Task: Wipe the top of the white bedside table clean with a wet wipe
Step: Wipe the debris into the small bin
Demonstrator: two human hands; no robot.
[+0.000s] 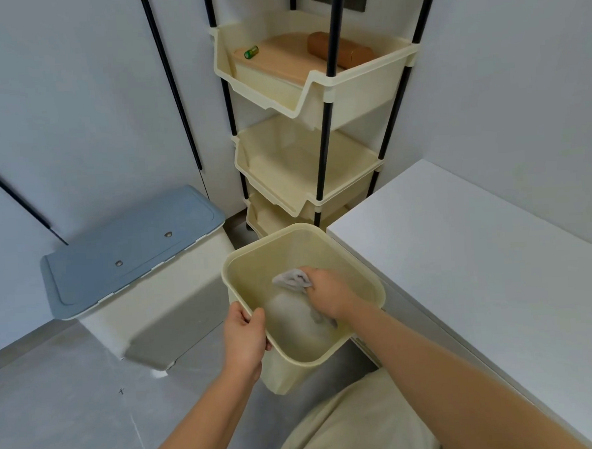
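Note:
The white bedside table [477, 249] fills the right side, its top bare. Left of it I hold a cream plastic bin [366, 275] tilted toward me. My left hand [245, 336] grips the bin's near left rim. Inside the bin's mouth, my right hand [325, 295] pinches a crumpled grey wet wipe [290, 279]. More pale crumpled material lies at the bin's bottom [292, 317].
A cream tiered rack [315, 96] on black poles stands behind the bin, its top tray holding a wooden board, a green battery and a brown roll. A larger bin with a blue-grey lid [131, 250] sits at left on the grey floor.

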